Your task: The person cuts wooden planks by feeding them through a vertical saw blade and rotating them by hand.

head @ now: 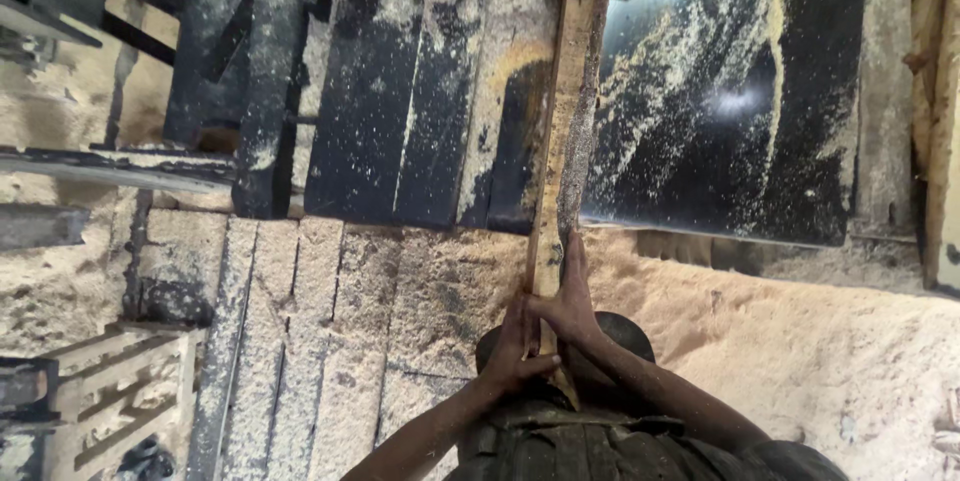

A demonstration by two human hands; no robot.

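Gripping the near end of a long wooden plank (pixel 560 131), the left hand (pixel 512 356) and right hand (pixel 570 296) close around it over the sawdust-covered table (pixel 740 111). Loose sawdust could let the plank slip sideways.

Sawdust (pixel 800 341) blankets the floor; a dark machine table (pixel 740 121) glints under light, perhaps daylight; wooden pallet (pixel 120 381) at left.

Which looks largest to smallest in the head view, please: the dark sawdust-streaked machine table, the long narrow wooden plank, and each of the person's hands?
1. Dark sawdust-streaked machine table.
2. Long narrow wooden plank.
3. Left hand and right hand: they look alike in size, so I will not rank them.
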